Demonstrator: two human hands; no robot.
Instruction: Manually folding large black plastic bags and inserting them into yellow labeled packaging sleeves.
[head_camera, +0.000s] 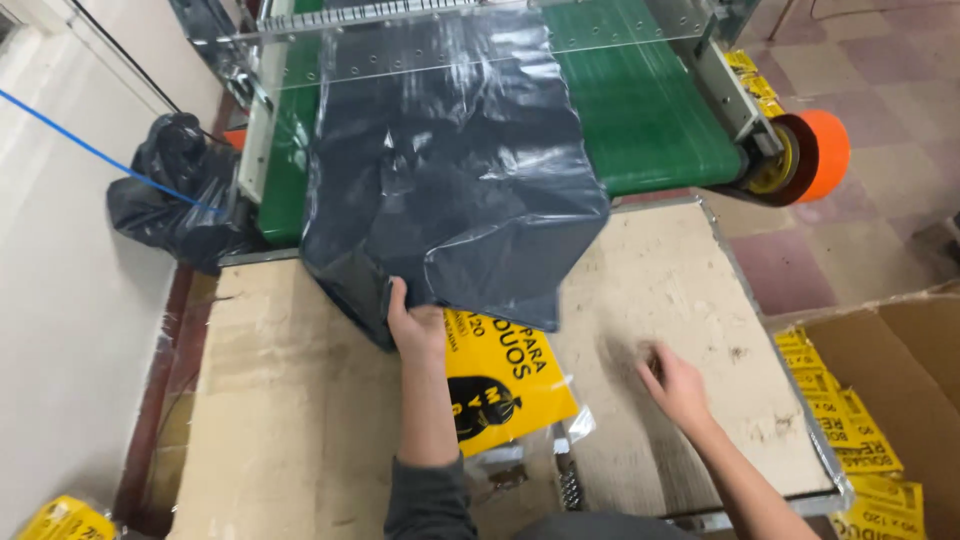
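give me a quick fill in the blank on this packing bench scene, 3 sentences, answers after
1. The left hand grips the edge of a dark ____ bag.
2. The bag trails off a conveyor belt coloured ____.
3. The right hand hovers open over the worn board, holding ____.

Missing words: plastic; green; nothing

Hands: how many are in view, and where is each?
2. The left hand grips the lower edge of the dark plastic bag above the yellow printed packet. The right hand hovers open over the worn tabletop, holding nothing.
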